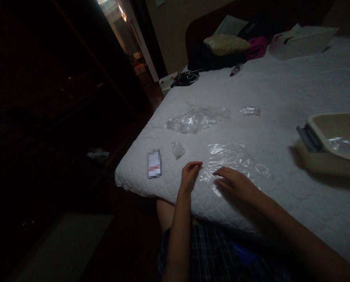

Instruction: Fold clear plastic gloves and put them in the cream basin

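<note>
Card (154, 163) face blurred out, beige tub (327, 162) cut off by right edge (contents unclear)

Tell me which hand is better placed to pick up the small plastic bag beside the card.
Probably left. The left hand is closest to the small plastic bag, while the right hand rests flat on the large clear bag, farther from it.

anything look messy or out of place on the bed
Crumpled clear plastic lies scattered over the bedcover: a flattened bag under the right hand, a bigger heap beyond it, two small scraps. Nothing looks spilled or broken.
</note>
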The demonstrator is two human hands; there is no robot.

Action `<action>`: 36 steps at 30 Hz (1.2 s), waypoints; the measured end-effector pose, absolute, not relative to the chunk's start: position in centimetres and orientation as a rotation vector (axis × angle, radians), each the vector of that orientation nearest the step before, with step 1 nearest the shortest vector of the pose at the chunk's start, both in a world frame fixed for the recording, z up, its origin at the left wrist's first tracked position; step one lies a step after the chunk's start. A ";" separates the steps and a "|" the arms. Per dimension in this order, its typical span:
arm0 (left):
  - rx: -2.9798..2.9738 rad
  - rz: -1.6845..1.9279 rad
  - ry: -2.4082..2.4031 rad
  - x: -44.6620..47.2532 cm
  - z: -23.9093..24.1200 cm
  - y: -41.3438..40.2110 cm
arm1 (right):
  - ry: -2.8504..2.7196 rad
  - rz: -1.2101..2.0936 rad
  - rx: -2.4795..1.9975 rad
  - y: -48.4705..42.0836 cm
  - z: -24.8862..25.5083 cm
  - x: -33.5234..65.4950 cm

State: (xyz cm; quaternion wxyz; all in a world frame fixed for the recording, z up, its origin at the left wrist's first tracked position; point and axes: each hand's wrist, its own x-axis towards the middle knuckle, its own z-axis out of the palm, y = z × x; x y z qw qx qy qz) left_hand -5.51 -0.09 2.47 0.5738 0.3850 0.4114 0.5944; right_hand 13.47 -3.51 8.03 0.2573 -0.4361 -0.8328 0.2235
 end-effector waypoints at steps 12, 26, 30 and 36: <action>0.786 1.433 0.837 -6.0 1.7 -0.2 | -2.778 -0.039 -1.197 -4.9 5.5 6.6; 1.170 1.330 0.942 -6.0 1.3 -0.4 | -1.986 0.755 -1.286 -3.7 6.4 8.7; 1.383 1.258 0.982 -5.8 0.9 -0.5 | -1.645 0.990 -1.259 -2.8 6.4 9.6; 1.556 1.225 1.090 -5.2 0.4 -0.6 | -1.484 1.018 -1.376 -2.1 6.5 11.1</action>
